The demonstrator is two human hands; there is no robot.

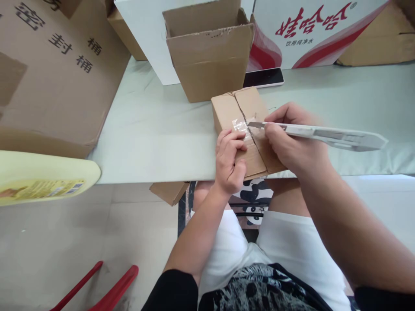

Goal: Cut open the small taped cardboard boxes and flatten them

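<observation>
A small brown cardboard box (254, 157) lies at the table's front edge, its top flaps meeting along a ragged seam. Clear tape (240, 125) crosses that seam. With fingers curled, my left hand (229, 162) presses on the box's top, left of the seam. My right hand (292, 138) is closed around a white utility knife (337, 134). The knife's blade points left, and its tip touches or nearly touches the tape at the seam. The handle's rear end sticks out to the right.
Behind stand an open cardboard box (210, 60), a phone (264, 77) and a white carton (308, 34) with red lettering. At left are a large carton (58, 86) and a pale yellow bottle (48, 175). The pale green tabletop (152, 129) ends at my lap.
</observation>
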